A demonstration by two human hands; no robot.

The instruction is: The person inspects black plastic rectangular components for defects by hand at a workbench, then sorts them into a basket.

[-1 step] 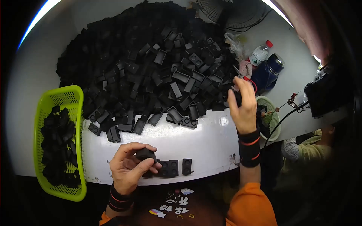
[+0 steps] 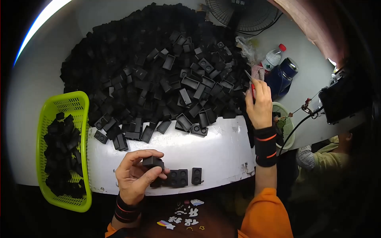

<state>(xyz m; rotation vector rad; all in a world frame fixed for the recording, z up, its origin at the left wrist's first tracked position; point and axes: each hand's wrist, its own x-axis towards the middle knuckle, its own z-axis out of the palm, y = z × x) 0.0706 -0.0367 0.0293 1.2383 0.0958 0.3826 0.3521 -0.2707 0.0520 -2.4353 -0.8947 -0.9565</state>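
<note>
My left hand (image 2: 137,178) is closed on a small black plastic box part (image 2: 152,162) at the front edge of the white table (image 2: 222,150). Right beside it, a few similar black parts (image 2: 184,176) lie in a short row. My right hand (image 2: 260,105) is raised at the right edge of a big heap of black plastic parts (image 2: 158,79) and grips a thin red-handled tool (image 2: 252,85) pointing up. Both wrists wear black bands with orange stripes.
A lime-green basket (image 2: 63,150) holding black parts hangs off the table's left side. Behind the heap stands a fan (image 2: 246,14). A water bottle (image 2: 274,57) and a blue container (image 2: 283,75) stand right of it. Another person (image 2: 325,158) sits at the right, near a cable (image 2: 301,119).
</note>
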